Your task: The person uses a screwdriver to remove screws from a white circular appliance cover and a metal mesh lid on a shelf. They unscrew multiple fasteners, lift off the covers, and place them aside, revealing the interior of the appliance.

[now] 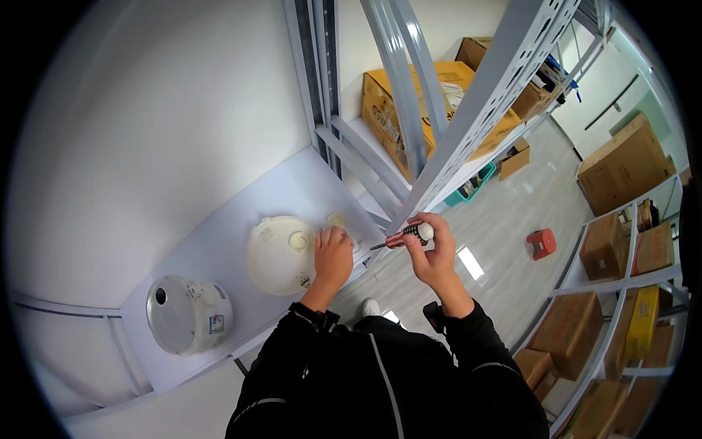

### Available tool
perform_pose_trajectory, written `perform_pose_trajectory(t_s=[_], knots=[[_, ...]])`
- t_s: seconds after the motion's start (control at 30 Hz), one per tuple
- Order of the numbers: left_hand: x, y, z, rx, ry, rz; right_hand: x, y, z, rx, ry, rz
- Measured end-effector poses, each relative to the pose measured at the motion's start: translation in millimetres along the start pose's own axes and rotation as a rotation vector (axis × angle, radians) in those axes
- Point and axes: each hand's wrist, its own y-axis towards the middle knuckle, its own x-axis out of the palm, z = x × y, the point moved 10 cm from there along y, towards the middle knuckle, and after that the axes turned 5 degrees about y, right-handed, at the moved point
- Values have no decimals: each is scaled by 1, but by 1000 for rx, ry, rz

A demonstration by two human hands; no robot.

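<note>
My right hand is closed around the red, black and white handle of a screwdriver. Its thin dark shaft points left, with the tip above the right end of the shelf board. My left hand rests at the right edge of a round white plastic lid, fingers curled down; what they grip, if anything, is hidden under them. A small round off-white cap sits on the lid, just left of that hand. Behind the fingers lies a small pale yellowish piece.
A white bucket-like container with a dark hole stands on the pale shelf board. Metal uprights rise just beyond my right hand. Yellow cartons fill the neighbouring rack; a red stool stands on the floor. Boxes line shelves at right.
</note>
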Motion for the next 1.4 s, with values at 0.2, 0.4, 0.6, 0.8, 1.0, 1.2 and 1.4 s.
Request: perform_pose_trajectory(t_s=[0.2, 0.4, 0.6, 0.8, 1.0, 1.2, 1.4], knots=[[25, 7, -4, -37, 131, 87, -11, 15, 9, -34, 0, -147], [24, 7, -3, -141, 78, 34, -6, 26, 2, -137, 17, -248], [-28, -19, -18, -258, 3, 110, 1, 28, 5, -165, 61, -305], [-56, -60, -41, -396, 105, 64, 15, 32, 2, -228, 118, -330], [-57, -94, -57, -560, 170, -104, 31, 36, -7, -265, 119, -378], [-46, -118, -77, -557, 241, -42, 55, 27, -2, -194, 163, -482], [-52, -121, -77, -486, 237, 0, 75, 14, 15, 128, 368, -530]])
